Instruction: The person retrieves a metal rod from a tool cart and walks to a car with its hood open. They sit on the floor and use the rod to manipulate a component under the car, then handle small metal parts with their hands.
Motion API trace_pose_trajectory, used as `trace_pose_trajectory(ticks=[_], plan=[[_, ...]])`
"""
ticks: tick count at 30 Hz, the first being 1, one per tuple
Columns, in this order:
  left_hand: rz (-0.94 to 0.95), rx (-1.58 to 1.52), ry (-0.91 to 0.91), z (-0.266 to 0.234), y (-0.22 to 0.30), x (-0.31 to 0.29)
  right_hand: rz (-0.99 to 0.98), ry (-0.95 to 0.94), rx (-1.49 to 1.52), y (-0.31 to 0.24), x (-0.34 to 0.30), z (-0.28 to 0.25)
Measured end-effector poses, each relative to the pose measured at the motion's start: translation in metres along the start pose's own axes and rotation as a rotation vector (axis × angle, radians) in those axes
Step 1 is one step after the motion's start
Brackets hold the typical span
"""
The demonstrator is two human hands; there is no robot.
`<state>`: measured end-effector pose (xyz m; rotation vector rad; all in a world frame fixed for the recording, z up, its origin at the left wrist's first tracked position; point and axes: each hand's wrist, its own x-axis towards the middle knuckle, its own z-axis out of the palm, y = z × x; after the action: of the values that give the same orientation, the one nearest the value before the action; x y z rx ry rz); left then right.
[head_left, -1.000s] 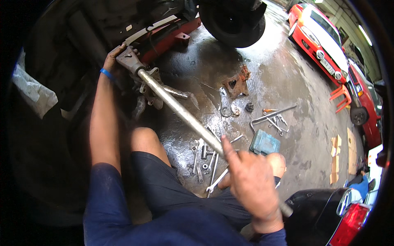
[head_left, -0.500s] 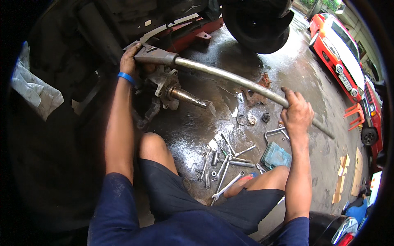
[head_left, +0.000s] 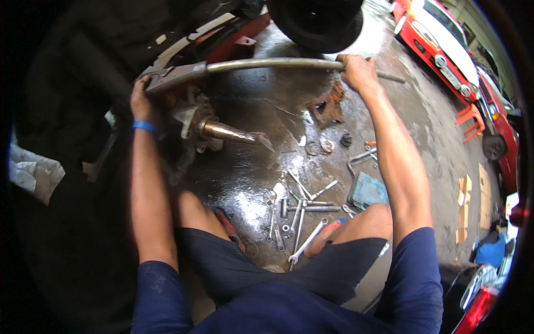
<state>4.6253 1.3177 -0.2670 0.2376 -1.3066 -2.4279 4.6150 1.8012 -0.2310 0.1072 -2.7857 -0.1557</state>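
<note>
A long metal pipe (head_left: pixel 272 63) with a wide grey steel head at its left end lies across the upper middle of the view. My left hand (head_left: pixel 141 100), with a blue band at the wrist, is closed around the head beside the dark underside of a vehicle. My right hand (head_left: pixel 359 72) grips the pipe near its far right end, and the tip sticks out past the fist. Below the head, apart from it, a shiny axle spindle (head_left: pixel 228 132) points right from a grimy metal hub (head_left: pixel 189 119). What the head bears on is hidden in shadow.
Between my knees lie several wrenches (head_left: pixel 303 245) and a four-way lug wrench (head_left: pixel 303 203). A teal case (head_left: pixel 367 191) sits by my right knee. A rusty bracket (head_left: pixel 328 106) rests on the wet floor. Farther off are a black tyre (head_left: pixel 317 25), an orange stool (head_left: pixel 470 122) and red cars (head_left: pixel 439 50).
The pipe's right end has swung up and away from me with my right hand, so it lies more level. My left hand still holds the head, and the whole view has shifted.
</note>
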Motion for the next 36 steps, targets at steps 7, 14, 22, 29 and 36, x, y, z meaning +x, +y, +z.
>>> trace_pose_trajectory(ticks=[7,14,22,29,36], plan=[[-0.08,-0.029,-0.226,-0.046,-0.004,0.054,-0.068,0.271,0.232,-0.036,-0.174,-0.067],[-0.203,-0.02,-0.597,-0.065,-0.004,0.085,-0.104,-0.144,0.426,-0.133,-0.301,-0.15],[-0.262,-0.005,-0.821,-0.07,0.002,0.091,-0.073,-0.172,0.574,-0.149,-0.32,-0.146],[0.077,0.091,-0.379,-0.059,-0.012,0.069,0.082,0.278,0.256,-0.068,-0.207,-0.063],[0.356,0.365,-0.132,-0.046,-0.012,0.04,0.029,0.37,0.109,-0.019,-0.084,0.011]])
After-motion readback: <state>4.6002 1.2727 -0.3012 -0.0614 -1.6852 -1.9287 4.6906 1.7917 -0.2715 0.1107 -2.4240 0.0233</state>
